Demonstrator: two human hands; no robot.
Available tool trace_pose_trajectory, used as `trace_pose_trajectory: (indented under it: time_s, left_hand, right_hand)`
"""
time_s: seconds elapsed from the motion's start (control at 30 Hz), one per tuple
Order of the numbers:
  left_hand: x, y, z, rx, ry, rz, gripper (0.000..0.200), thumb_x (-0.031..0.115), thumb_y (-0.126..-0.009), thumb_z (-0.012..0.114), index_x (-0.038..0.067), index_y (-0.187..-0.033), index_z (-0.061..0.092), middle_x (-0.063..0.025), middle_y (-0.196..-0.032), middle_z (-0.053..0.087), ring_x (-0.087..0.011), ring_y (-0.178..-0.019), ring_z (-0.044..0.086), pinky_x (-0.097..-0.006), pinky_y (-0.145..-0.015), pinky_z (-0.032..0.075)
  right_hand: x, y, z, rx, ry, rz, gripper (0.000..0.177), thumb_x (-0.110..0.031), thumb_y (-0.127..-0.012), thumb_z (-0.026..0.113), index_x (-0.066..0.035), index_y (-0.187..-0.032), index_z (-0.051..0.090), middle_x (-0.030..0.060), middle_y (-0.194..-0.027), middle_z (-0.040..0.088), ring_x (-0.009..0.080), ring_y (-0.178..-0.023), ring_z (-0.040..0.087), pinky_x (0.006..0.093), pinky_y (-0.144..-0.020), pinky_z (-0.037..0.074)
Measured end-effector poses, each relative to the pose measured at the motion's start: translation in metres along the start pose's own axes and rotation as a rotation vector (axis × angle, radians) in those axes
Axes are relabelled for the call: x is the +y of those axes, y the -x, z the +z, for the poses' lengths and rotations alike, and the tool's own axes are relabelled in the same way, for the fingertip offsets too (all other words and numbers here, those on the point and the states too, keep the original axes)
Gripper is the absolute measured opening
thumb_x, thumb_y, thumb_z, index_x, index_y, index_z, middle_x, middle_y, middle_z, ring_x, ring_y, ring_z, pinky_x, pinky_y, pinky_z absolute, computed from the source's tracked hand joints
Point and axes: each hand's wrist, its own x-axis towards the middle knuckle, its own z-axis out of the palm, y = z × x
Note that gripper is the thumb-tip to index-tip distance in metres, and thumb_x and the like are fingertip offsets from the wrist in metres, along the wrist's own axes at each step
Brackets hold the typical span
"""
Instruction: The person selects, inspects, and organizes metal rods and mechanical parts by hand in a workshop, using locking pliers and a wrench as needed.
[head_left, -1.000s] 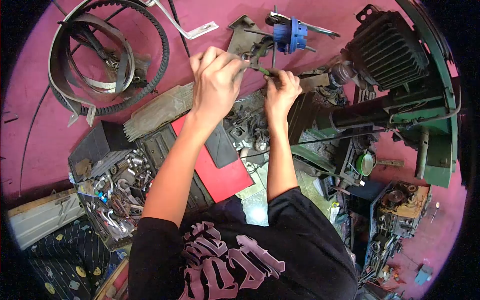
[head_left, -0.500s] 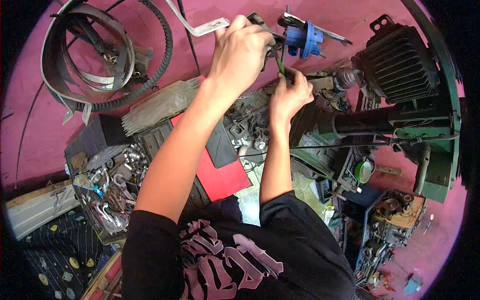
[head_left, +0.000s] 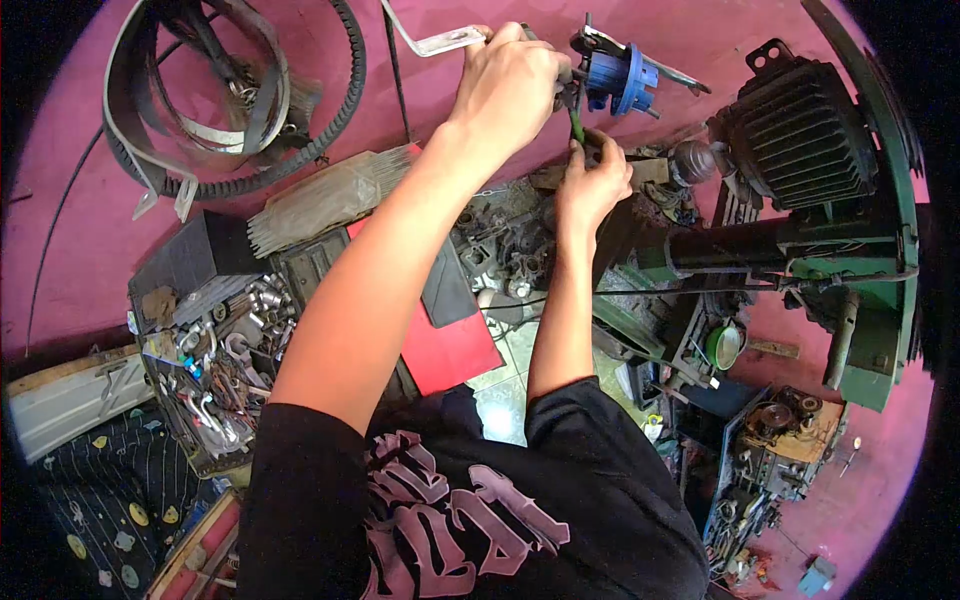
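Up against the pink wall, my left hand [head_left: 510,85] has its fingers wrapped round a dark part that it mostly hides. A pale bent metal bracket [head_left: 446,42] is beside its knuckles. Lower and to the right, my right hand [head_left: 594,185] pinches a thin green-handled tool [head_left: 577,127], whose dark upper end points up beside the dark part. Just right of that, a blue plastic part [head_left: 622,78] hangs on the wall near dark metal pieces.
Large belts and hoops [head_left: 240,100] hang at upper left. A finned black motor [head_left: 800,135] on a green machine frame [head_left: 870,360] stands at right. Below lie a tool tray [head_left: 215,385], a red board [head_left: 455,355] and a wrapped bundle [head_left: 320,200].
Both hands and the green-handled tool appear slightly farther right in view. The belts have also shifted right, as the camera view has moved a little. Both hands keep their grips.
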Motion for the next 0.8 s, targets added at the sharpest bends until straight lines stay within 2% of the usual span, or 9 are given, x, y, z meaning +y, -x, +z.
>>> trace_pose_trajectory:
  time_s: [0.13,0.2,0.23,0.37,0.43,0.57,0.67,0.73,0.8]
  left_hand:
    - [0.008,0.015,-0.008,-0.099,-0.022,-0.035,0.024,0.011,-0.087,0.074,0.015,-0.108,0.084,-0.0035,-0.102,0.077,-0.028,-0.11,0.066,-0.0534,-0.102,0.042]
    - [0.012,0.041,-0.014,0.082,0.157,-0.012,0.041,0.014,-0.087,0.079,0.016,-0.127,0.076,-0.0049,-0.118,0.072,-0.0277,-0.115,0.062,-0.0501,-0.103,0.039]
    - [0.013,0.06,-0.019,0.037,0.12,-0.059,0.054,0.015,-0.087,0.081,0.015,-0.139,0.068,-0.007,-0.126,0.068,-0.0273,-0.118,0.06,-0.0468,-0.104,0.037]
    - [0.017,0.169,-0.069,-0.025,0.196,-0.264,0.048,0.013,-0.088,0.081,0.011,-0.135,0.07,-0.0093,-0.119,0.069,-0.0298,-0.115,0.062,-0.0451,-0.101,0.04]
    - [0.013,0.25,-0.095,-0.183,0.184,-0.421,0.039,0.011,-0.088,0.08,0.01,-0.126,0.074,-0.0093,-0.117,0.071,-0.0306,-0.113,0.063,-0.0447,-0.1,0.041]
    - [0.02,0.382,-0.169,-0.438,0.124,-0.581,0.025,0.009,-0.088,0.08,0.007,-0.113,0.076,-0.01,-0.116,0.072,-0.0313,-0.113,0.065,-0.0443,-0.099,0.043]
    - [0.036,0.443,-0.212,-0.422,0.121,-0.792,0.023,0.009,-0.088,0.08,0.006,-0.11,0.077,-0.0108,-0.115,0.072,-0.0321,-0.113,0.065,-0.0446,-0.101,0.044]
    - [0.041,0.459,-0.225,-0.406,0.081,-0.891,0.023,0.01,-0.088,0.08,0.005,-0.11,0.077,-0.0132,-0.115,0.073,-0.0343,-0.111,0.066,-0.0457,-0.1,0.047]
    - [0.036,0.467,-0.23,-0.32,0.275,-1.174,0.023,0.011,-0.089,0.081,0.004,-0.111,0.077,-0.0154,-0.114,0.073,-0.036,-0.109,0.067,-0.0466,-0.097,0.049]
  right_hand:
    - [-0.002,0.019,-0.009,0.011,0.02,-0.02,0.038,-0.016,-0.09,0.079,-0.011,-0.127,0.07,0.011,-0.125,0.069,0.0379,-0.118,0.059,0.0568,-0.103,0.041]
    - [0.001,0.04,-0.018,0.004,0.028,-0.025,0.041,-0.016,-0.091,0.078,-0.011,-0.131,0.067,0.0127,-0.131,0.066,0.0392,-0.122,0.057,0.0575,-0.105,0.04]
    - [0.006,0.057,-0.023,-0.047,0.013,-0.037,0.042,-0.016,-0.092,0.077,-0.011,-0.132,0.066,0.0142,-0.132,0.064,0.0397,-0.123,0.056,0.0572,-0.105,0.04]
    - [0.039,0.15,-0.05,-0.302,0.029,-0.049,0.041,-0.014,-0.093,0.077,-0.01,-0.132,0.065,0.0154,-0.133,0.063,0.0386,-0.126,0.055,0.0518,-0.107,0.04]
    - [0.053,0.203,-0.074,-0.45,0.037,-0.052,0.04,-0.012,-0.093,0.075,-0.008,-0.131,0.064,0.0162,-0.133,0.062,0.0389,-0.126,0.054,0.0514,-0.108,0.039]
    - [0.071,0.284,-0.122,-0.649,-0.017,-0.107,0.042,-0.009,-0.092,0.07,-0.007,-0.133,0.064,0.0163,-0.131,0.061,0.0394,-0.124,0.053,0.0533,-0.108,0.037]
    - [0.071,0.306,-0.135,-0.726,-0.016,-0.146,0.043,-0.007,-0.09,0.071,-0.008,-0.132,0.065,0.0152,-0.129,0.062,0.0376,-0.123,0.053,0.0524,-0.109,0.037]
    - [0.063,0.299,-0.129,-0.694,-0.01,-0.229,0.043,-0.006,-0.089,0.071,-0.008,-0.132,0.065,0.0161,-0.131,0.062,0.0387,-0.123,0.053,0.0541,-0.108,0.037]
    - [0.062,0.282,-0.112,-0.65,0.018,-0.287,0.045,-0.009,-0.089,0.07,-0.009,-0.134,0.064,0.0172,-0.135,0.06,0.0404,-0.126,0.053,0.0568,-0.109,0.036]
